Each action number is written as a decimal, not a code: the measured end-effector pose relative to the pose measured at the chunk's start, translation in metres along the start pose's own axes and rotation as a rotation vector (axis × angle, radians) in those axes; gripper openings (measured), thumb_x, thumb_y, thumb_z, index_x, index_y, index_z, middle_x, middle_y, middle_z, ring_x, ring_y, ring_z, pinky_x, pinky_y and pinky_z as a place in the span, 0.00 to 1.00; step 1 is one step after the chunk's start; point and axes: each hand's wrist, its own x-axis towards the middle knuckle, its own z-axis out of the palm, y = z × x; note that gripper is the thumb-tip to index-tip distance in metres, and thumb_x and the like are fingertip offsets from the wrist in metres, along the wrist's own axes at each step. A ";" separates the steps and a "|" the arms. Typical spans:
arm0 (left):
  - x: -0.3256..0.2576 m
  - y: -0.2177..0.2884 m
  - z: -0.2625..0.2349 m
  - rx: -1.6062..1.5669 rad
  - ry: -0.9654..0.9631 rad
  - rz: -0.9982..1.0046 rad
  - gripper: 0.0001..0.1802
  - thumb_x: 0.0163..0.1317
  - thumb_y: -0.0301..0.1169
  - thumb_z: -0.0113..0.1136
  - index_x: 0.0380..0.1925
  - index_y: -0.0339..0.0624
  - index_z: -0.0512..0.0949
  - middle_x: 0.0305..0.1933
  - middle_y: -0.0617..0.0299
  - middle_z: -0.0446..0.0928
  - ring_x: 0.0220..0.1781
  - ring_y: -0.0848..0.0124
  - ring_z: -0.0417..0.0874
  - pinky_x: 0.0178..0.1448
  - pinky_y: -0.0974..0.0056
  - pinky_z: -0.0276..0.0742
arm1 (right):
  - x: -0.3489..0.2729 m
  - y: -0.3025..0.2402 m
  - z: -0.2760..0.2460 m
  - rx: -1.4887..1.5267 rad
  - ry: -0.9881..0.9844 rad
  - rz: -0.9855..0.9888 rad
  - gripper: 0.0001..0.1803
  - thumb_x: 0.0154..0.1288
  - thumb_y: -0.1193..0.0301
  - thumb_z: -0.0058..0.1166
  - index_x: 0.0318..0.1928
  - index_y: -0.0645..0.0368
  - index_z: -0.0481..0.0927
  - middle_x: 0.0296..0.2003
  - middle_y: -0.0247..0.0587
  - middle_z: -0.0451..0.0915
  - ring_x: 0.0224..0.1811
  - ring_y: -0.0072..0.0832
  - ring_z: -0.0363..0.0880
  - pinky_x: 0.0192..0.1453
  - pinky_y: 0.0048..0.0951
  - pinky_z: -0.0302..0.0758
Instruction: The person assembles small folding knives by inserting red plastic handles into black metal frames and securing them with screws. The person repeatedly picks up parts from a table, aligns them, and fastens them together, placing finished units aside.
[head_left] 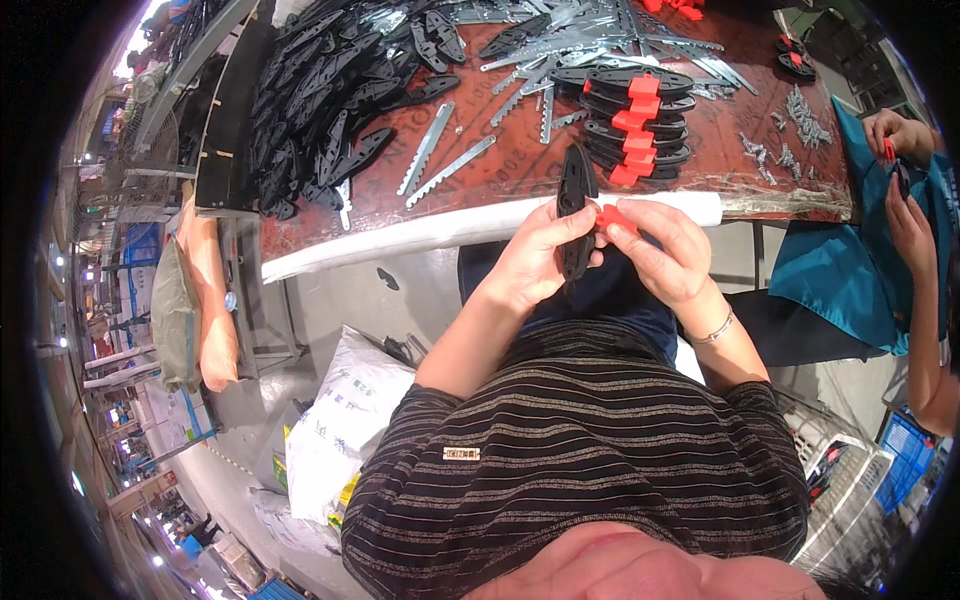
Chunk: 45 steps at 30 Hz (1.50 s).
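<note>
My left hand (535, 255) is closed around a long black plastic handle-shaped piece (574, 185), held upright just off the table's front edge. My right hand (672, 248) pinches a small red plastic clip (616, 220) against the side of that piece. Fingers hide exactly where the two meet. Behind my hands, on the table, stands a stack of black pieces (675, 130) with red clips (638, 120) sticking out at its front.
The reddish table (400, 215) has a white padded front edge (400, 240). Black plastic pieces (340, 85) heap at the left, toothed metal blades (600, 45) at the back, small metal parts (800, 120) at the right. A co-worker's hands (910, 200) hold similar parts. A white sack (345, 420) sits below.
</note>
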 end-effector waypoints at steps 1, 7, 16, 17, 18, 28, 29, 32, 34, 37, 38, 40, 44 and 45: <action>0.001 -0.001 -0.001 0.001 0.007 0.009 0.09 0.61 0.32 0.59 0.37 0.41 0.74 0.33 0.63 0.77 0.34 0.75 0.80 0.35 0.69 0.79 | 0.001 0.000 0.001 0.014 0.012 0.014 0.15 0.43 0.76 0.60 0.37 0.61 0.82 0.42 0.45 0.78 0.38 0.38 0.80 0.38 0.32 0.80; -0.004 0.003 -0.004 0.136 0.055 0.091 0.08 0.60 0.32 0.59 0.36 0.40 0.74 0.32 0.62 0.77 0.32 0.74 0.79 0.34 0.69 0.79 | 0.004 -0.004 0.003 -0.009 -0.061 -0.023 0.16 0.41 0.77 0.59 0.37 0.61 0.81 0.41 0.45 0.78 0.37 0.37 0.80 0.37 0.31 0.80; -0.005 0.000 -0.002 0.114 0.059 0.119 0.08 0.61 0.31 0.58 0.35 0.39 0.74 0.31 0.61 0.77 0.32 0.73 0.79 0.33 0.69 0.78 | 0.001 -0.004 0.005 0.025 -0.065 -0.015 0.17 0.41 0.77 0.59 0.38 0.62 0.81 0.40 0.45 0.78 0.36 0.36 0.79 0.35 0.30 0.80; -0.008 0.001 0.002 0.155 0.074 0.144 0.08 0.61 0.31 0.58 0.35 0.39 0.73 0.31 0.61 0.77 0.32 0.73 0.79 0.33 0.69 0.78 | 0.002 -0.005 0.005 0.023 -0.067 -0.013 0.17 0.41 0.77 0.59 0.38 0.62 0.81 0.40 0.45 0.78 0.36 0.36 0.79 0.35 0.30 0.80; -0.010 0.001 0.004 0.197 0.089 0.170 0.08 0.61 0.31 0.58 0.36 0.39 0.73 0.31 0.61 0.77 0.32 0.73 0.79 0.33 0.69 0.78 | 0.004 -0.007 0.003 0.020 -0.069 -0.011 0.17 0.41 0.77 0.59 0.38 0.62 0.81 0.40 0.45 0.78 0.36 0.36 0.79 0.35 0.30 0.80; -0.016 -0.007 0.010 0.190 0.091 0.424 0.07 0.61 0.26 0.57 0.37 0.38 0.71 0.34 0.58 0.77 0.31 0.72 0.80 0.36 0.66 0.80 | 0.015 -0.014 0.007 0.032 -0.027 0.093 0.20 0.40 0.79 0.62 0.40 0.61 0.82 0.41 0.47 0.77 0.33 0.36 0.80 0.34 0.29 0.79; -0.013 -0.004 0.008 0.225 0.092 0.423 0.07 0.61 0.26 0.58 0.37 0.38 0.71 0.34 0.59 0.77 0.31 0.71 0.80 0.38 0.66 0.80 | 0.011 -0.014 0.008 0.085 -0.035 0.164 0.24 0.44 0.79 0.63 0.47 0.60 0.78 0.42 0.46 0.77 0.34 0.38 0.80 0.39 0.30 0.78; -0.012 -0.007 0.002 0.247 0.137 0.464 0.07 0.60 0.24 0.59 0.36 0.37 0.71 0.35 0.59 0.77 0.32 0.71 0.80 0.38 0.67 0.80 | 0.014 -0.022 0.009 0.270 0.011 0.398 0.30 0.46 0.77 0.64 0.55 0.59 0.73 0.44 0.46 0.77 0.34 0.39 0.80 0.45 0.32 0.77; -0.009 -0.005 0.006 0.375 0.135 0.533 0.08 0.59 0.23 0.59 0.36 0.36 0.71 0.35 0.60 0.77 0.32 0.72 0.80 0.38 0.68 0.78 | 0.015 -0.027 0.002 0.606 -0.081 0.761 0.27 0.57 0.70 0.58 0.58 0.60 0.69 0.41 0.43 0.78 0.36 0.34 0.80 0.46 0.30 0.74; -0.009 -0.007 0.005 0.483 0.039 0.500 0.07 0.61 0.24 0.57 0.38 0.37 0.71 0.36 0.62 0.75 0.35 0.75 0.77 0.41 0.70 0.75 | 0.015 -0.024 -0.003 0.822 -0.265 1.041 0.18 0.68 0.65 0.46 0.54 0.62 0.70 0.34 0.37 0.78 0.32 0.22 0.76 0.38 0.24 0.73; -0.009 -0.008 0.007 0.426 0.052 0.499 0.07 0.62 0.24 0.57 0.38 0.37 0.71 0.37 0.63 0.74 0.36 0.76 0.77 0.42 0.70 0.74 | 0.015 -0.025 -0.001 0.813 -0.216 1.014 0.17 0.69 0.66 0.46 0.53 0.62 0.70 0.34 0.37 0.78 0.32 0.22 0.75 0.37 0.23 0.72; -0.008 -0.011 0.011 0.311 0.078 0.498 0.07 0.63 0.25 0.55 0.39 0.37 0.70 0.38 0.64 0.73 0.38 0.76 0.75 0.44 0.70 0.73 | 0.011 -0.027 0.008 0.794 -0.122 0.955 0.15 0.69 0.66 0.46 0.51 0.63 0.71 0.33 0.37 0.78 0.30 0.20 0.73 0.35 0.23 0.72; -0.009 -0.013 0.012 0.338 0.109 0.505 0.07 0.64 0.26 0.54 0.40 0.38 0.70 0.38 0.65 0.72 0.39 0.78 0.73 0.45 0.71 0.71 | 0.000 -0.034 0.027 0.621 0.016 0.861 0.13 0.69 0.66 0.44 0.47 0.62 0.70 0.33 0.43 0.78 0.33 0.31 0.78 0.37 0.25 0.72; -0.010 -0.013 0.011 0.377 0.126 0.518 0.07 0.64 0.26 0.55 0.40 0.38 0.70 0.37 0.65 0.72 0.38 0.78 0.73 0.44 0.71 0.71 | 0.001 -0.036 0.028 0.577 0.002 0.870 0.12 0.69 0.67 0.45 0.47 0.61 0.70 0.34 0.45 0.79 0.33 0.38 0.80 0.37 0.27 0.73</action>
